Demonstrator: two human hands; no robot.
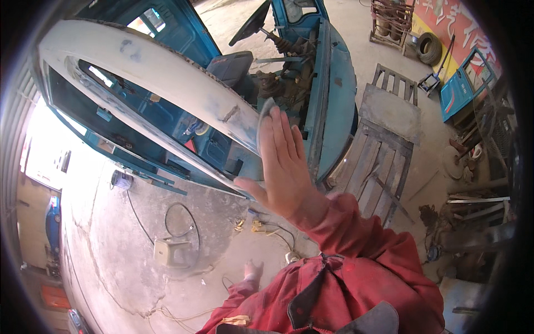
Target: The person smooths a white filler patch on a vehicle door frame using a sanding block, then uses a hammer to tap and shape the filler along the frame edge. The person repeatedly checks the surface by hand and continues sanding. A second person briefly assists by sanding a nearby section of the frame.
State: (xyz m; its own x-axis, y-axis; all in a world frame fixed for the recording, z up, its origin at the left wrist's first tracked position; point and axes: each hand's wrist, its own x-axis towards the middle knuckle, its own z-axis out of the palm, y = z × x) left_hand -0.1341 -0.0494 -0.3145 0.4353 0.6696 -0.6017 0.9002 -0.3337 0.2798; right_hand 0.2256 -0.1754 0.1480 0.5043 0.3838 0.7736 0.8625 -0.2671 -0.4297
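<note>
My right hand (281, 158) lies flat at the lower end of the white-primed roof pillar (183, 78) of a blue vehicle cab. Its fingers point up and away, and the thumb stands out to the left. A thin grey sheet (265, 119), apparently sandpaper, shows along the edge of the fingers, pressed against the pillar; most of it is hidden under the hand. Grey scuffed patches mark the white paint. Low beside my body hangs my left hand (253, 270), with finger tips apart and nothing seen in it.
Inside the cab are a seat (231, 68) and a steering wheel (250, 23). A small stool (171, 251), a bucket (121, 180) and cables are on the concrete floor. To the right stand a slatted wooden bench (374, 167), a tyre (429, 48) and a detached blue door (463, 89).
</note>
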